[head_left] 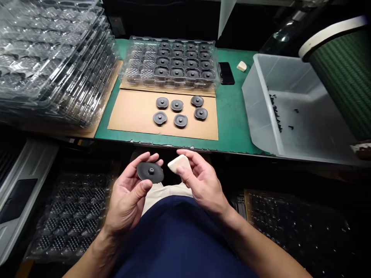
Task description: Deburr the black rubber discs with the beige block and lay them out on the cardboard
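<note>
Hands meet low in the head view, just below the edge of the green mat (pixel 232 116). Left hand (pixel 127 197) cups a black round disc (pixel 150 172), thumb under its rim and fingertips curled over the top, the small hub at its centre facing up. Right hand (pixel 199 177) pinches a pale wedge-shaped block (pixel 179 163) between thumb and fingers, and that block sits just beside the disc, whether touching it I cannot tell. Both are held over the lap, above the dark blue shirt (pixel 179 239).

Up on the mat, a brown cardboard sheet (pixel 130 114) carries six loose discs (pixel 179 112) in two rough rows. Behind them stands a clear blister tray (pixel 171 61), its right-hand pockets filled with more black discs, the left ones bare. Stacked empty trays (pixel 52 58) tower at far left. A black phone (pixel 226 72) and another pale block (pixel 241 66) lie beside the tray, and a grey plastic bin (pixel 290 112) with a few small black bits sits to the right.
</note>
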`<state>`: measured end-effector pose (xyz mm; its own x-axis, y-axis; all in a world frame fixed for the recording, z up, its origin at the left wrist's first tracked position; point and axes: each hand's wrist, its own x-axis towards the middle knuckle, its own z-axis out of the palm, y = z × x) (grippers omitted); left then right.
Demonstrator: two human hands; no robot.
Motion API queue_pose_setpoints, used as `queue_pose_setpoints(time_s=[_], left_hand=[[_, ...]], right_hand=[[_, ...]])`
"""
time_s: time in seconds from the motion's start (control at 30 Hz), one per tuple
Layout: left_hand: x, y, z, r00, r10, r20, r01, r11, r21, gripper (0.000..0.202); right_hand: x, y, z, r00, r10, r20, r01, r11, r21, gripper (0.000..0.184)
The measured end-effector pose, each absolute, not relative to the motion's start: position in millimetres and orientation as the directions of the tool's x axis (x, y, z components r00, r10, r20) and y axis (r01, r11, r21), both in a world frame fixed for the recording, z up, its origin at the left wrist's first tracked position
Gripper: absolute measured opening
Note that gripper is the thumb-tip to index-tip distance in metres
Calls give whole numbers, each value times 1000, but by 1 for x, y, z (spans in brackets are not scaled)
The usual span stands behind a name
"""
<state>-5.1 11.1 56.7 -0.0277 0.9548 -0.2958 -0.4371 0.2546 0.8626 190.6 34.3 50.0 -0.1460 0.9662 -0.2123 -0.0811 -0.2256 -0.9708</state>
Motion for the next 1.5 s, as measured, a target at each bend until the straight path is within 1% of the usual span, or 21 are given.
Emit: queue_pose_setpoints(time_s=[0.07,0.13,0.2,0.23,0.27,0.3,0.37,0.47,0.57,0.63,0.7,0.77,0.8,0.87,0.97,1.03,1.13,1.17,1.27,1.37,1.5], left_hand=[[-6,8,60,-27,963,-268,-422,232,876,58],[-7,4,62,-13,970,-243,-407,217,887,59],[-8,2,63,1,975,-223,-391,206,897,61],[-9,1,64,5,976,-216,-384,201,901,61],[-9,0,65,6,977,-212,-380,198,903,62],[-10,0,65,9,978,-208,-380,195,904,62],[-11,-1,65,12,978,-206,-386,195,902,61],[-12,-3,65,1,979,-204,-389,189,902,60],[-14,-5,65,-10,976,-218,-374,199,906,63],[-15,-6,65,-12,973,-230,-379,208,902,65],[-16,-5,66,-17,971,-237,-410,210,888,65],[-16,-3,67,-15,970,-242,-453,209,867,64],[-16,-3,68,-11,969,-245,-472,211,856,64],[-16,-1,69,-7,971,-238,-502,202,841,64],[-15,0,71,-4,979,-205,-517,174,838,59],[-14,0,72,8,984,-176,-503,156,850,57],[-14,-1,72,7,991,-134,-466,122,876,56],[-14,-1,72,6,991,-131,-461,119,879,56],[-15,-1,72,19,989,-143,-479,135,867,56],[-16,-2,71,14,988,-152,-501,138,854,54],[-15,-3,70,18,984,-175,-515,159,842,54]], right_hand=[[192,31,66,-247,959,-138,5,-141,-990,36],[193,29,78,-319,948,-8,130,35,-991,29],[192,30,85,-326,934,144,251,233,-940,23],[192,31,87,-317,931,183,291,278,-915,18],[191,32,88,-317,932,176,306,276,-911,14],[190,33,88,-336,933,128,306,236,-922,12],[189,34,90,-378,925,45,292,165,-942,14],[186,34,92,-335,938,89,312,199,-929,14],[185,34,91,-412,911,27,268,150,-952,14],[186,38,86,-422,905,61,298,202,-933,14],[187,43,77,-344,926,153,398,292,-870,13],[190,48,70,-287,947,146,445,267,-855,13],[191,49,69,-274,957,100,433,215,-875,14],[193,48,71,-260,965,-2,342,90,-935,16],[193,42,83,-346,934,-89,164,-33,-986,20],[191,39,90,-419,908,-29,144,35,-989,18],[188,36,95,-404,902,154,243,268,-932,12],[187,36,95,-402,896,189,262,310,-914,11],[186,34,95,-440,873,208,279,353,-893,10],[185,32,95,-408,885,225,322,369,-872,9],[183,28,97,-440,873,212,306,367,-879,9]])
